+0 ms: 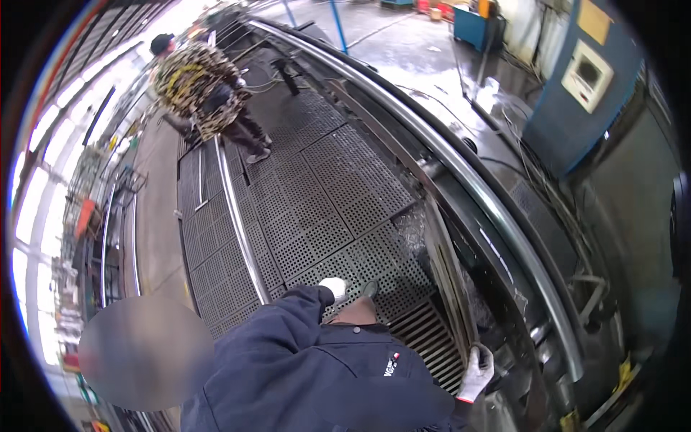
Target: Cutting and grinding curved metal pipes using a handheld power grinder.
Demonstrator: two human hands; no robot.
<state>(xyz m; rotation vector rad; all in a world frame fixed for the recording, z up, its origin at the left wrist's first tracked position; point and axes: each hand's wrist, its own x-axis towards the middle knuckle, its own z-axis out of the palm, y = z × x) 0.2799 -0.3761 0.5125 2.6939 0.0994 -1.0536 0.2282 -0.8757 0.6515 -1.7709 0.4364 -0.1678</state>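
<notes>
Right grip clamps a long strip; its axis points forward, slightly left; left grip, I cannot tell.

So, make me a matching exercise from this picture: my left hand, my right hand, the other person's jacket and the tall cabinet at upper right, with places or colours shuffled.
Things:
1. left hand
2. right hand
3. other person's jacket
4. tall cabinet

Places and colours:
A. camouflage-patterned
B. at the near end of the long strips
C. blue, with a pale square panel
D. above the perforated floor panels

Pairs: 1-D, 2-B, 3-A, 4-C
</notes>
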